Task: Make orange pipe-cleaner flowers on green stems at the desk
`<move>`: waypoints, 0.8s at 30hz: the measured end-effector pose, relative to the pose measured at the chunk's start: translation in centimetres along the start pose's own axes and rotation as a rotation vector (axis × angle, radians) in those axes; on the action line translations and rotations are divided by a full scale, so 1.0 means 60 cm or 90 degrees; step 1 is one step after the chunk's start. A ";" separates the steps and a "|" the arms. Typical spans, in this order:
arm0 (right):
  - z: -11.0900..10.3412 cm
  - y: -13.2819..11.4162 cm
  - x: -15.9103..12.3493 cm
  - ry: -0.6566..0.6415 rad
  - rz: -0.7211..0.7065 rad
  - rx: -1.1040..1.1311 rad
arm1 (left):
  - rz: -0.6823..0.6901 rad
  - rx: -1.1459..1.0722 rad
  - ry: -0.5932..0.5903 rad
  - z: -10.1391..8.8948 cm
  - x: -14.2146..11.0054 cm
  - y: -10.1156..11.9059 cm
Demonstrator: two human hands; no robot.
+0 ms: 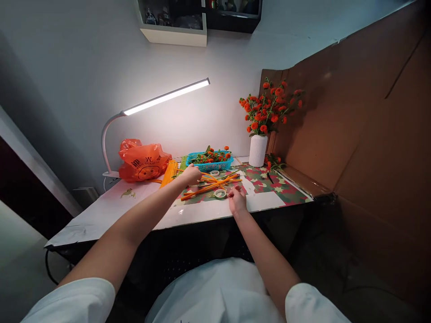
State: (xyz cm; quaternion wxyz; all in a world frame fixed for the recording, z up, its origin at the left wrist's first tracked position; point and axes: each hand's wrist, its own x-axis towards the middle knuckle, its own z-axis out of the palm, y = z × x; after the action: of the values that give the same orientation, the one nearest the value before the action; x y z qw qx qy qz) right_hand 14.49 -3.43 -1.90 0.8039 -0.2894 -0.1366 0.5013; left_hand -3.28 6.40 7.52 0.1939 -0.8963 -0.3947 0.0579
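My left hand (191, 174) reaches over the table in front of a blue basket (220, 166) of orange-red flowers with green stems (209, 155). Its fingers are closed, and what they grip is too small to make out. Orange fuzzy stems (224, 181) lie crossed in a loose pile between my hands. My right hand (237, 199) is at the table's front part, fingers pinched together, just right of a roll of tape (220, 194). Whatever it holds does not show clearly. A second tape roll (214, 172) lies near the basket.
A white ribbed vase (258, 151) of orange-red flowers stands at the back right, by a tall cardboard panel (367, 112). An orange plastic bag (144, 161) sits at left under a lit desk lamp (166, 96). Flat orange stem bundles (169, 174) lie beside the bag.
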 end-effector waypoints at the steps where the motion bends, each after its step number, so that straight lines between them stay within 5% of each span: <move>1: 0.000 0.000 -0.001 -0.001 -0.005 0.000 | -0.019 0.011 -0.020 0.008 0.004 0.009; 6: 0.000 0.004 -0.001 -0.013 -0.015 -0.002 | -0.103 -0.018 -0.020 0.022 0.004 0.026; 12: -0.001 0.012 0.001 -0.018 -0.014 -0.039 | -0.119 -0.187 0.100 0.001 -0.007 0.035; 17: 0.000 0.015 0.000 -0.017 -0.026 -0.057 | 0.047 -0.228 0.029 -0.001 0.004 0.060; 24: 0.001 0.011 -0.002 -0.024 -0.017 -0.043 | -0.059 -0.209 0.003 0.005 0.030 0.068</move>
State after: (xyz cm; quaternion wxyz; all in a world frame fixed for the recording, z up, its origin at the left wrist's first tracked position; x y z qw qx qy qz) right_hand 13.90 -3.32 -2.23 0.7976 -0.3053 -0.1722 0.4908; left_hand 0.66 5.33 5.73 0.0482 -0.8970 -0.4390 -0.0187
